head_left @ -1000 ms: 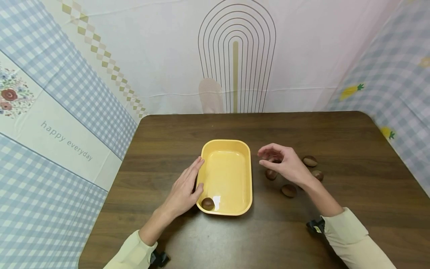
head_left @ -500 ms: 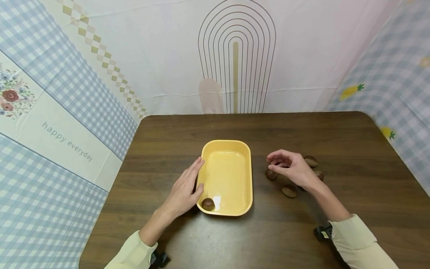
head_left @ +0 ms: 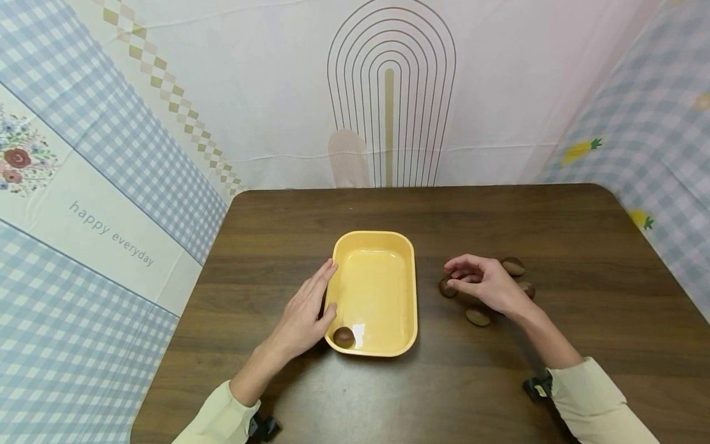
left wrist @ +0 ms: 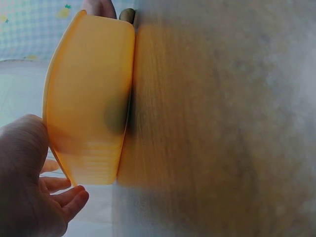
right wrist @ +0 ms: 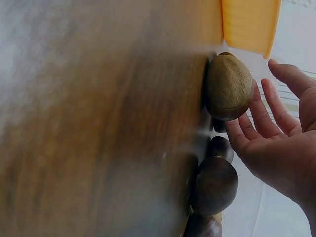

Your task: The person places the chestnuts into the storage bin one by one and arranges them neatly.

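Observation:
My left hand (head_left: 305,308) lies along the left rim of a yellow rectangular tray (head_left: 412,290), its fingers extended over the edge; in the left wrist view its fingertips reach the tray's outer wall (left wrist: 94,79). One brown chestnut (head_left: 344,337) sits in the tray's near left corner. To the right of the tray, my right hand (head_left: 485,282) hovers low over loose chestnuts, thumb and fingers bent but apart. A chestnut (head_left: 448,287) lies right by its thumb tip, partly covered. In the right wrist view, a pale-ended chestnut (right wrist: 228,88) overlaps the fingers; nothing shows between thumb and fingers.
More chestnuts lie on the dark wooden table (head_left: 599,259): one (head_left: 478,316) nearer me, one (head_left: 513,266) behind the right wrist, and one (head_left: 527,289) beside it. A white patterned cloth (head_left: 277,92) hangs along the table's far edge.
My right hand has moved right and slightly toward me, from beside the tray to over the chestnuts. The left hand, the tray and the chestnut inside it stay where they were.

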A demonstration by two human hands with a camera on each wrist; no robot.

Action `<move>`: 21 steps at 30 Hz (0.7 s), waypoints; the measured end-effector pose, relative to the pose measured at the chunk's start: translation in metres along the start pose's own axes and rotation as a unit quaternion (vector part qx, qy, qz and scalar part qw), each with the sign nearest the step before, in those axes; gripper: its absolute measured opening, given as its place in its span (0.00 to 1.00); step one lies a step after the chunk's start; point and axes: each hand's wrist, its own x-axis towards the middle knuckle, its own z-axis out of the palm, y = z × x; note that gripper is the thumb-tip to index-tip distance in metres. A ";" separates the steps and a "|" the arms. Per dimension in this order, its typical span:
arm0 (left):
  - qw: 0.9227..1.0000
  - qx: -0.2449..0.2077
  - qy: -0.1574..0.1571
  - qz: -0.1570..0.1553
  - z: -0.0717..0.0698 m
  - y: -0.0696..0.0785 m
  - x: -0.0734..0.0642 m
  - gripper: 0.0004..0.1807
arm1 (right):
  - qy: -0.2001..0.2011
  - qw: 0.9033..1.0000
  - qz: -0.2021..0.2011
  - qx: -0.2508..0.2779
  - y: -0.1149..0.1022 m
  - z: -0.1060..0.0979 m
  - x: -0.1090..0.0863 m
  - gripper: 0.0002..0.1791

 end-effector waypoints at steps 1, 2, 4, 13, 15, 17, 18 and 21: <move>1.000 0.000 0.000 0.000 0.000 0.000 0.000 0.40 | -0.001 1.000 -0.002 -0.003 0.001 0.000 0.000 0.19; 1.000 0.000 0.000 0.000 0.000 0.000 0.000 0.40 | -0.002 1.000 -0.004 -0.007 0.001 0.000 0.000 0.19; 1.000 -0.001 0.000 0.001 -0.001 0.001 0.000 0.40 | -0.005 1.000 -0.007 -0.015 0.001 -0.001 0.000 0.19; 1.000 0.000 -0.001 -0.001 -0.001 0.001 0.000 0.40 | -0.023 0.999 0.000 -0.046 0.002 -0.001 -0.001 0.19; 1.000 0.000 -0.001 -0.001 -0.001 0.001 0.000 0.40 | -0.026 0.999 0.001 -0.047 0.001 0.000 -0.001 0.19; 1.000 0.000 -0.001 -0.002 0.000 0.001 0.000 0.40 | -0.029 0.998 0.001 -0.049 0.001 0.000 -0.001 0.19; 1.000 0.000 -0.001 -0.002 0.000 0.001 0.000 0.40 | -0.030 0.998 0.002 -0.049 0.000 0.000 -0.001 0.19; 1.000 0.000 0.000 -0.002 0.000 0.001 0.000 0.40 | -0.032 0.998 0.001 -0.056 0.000 0.000 -0.001 0.20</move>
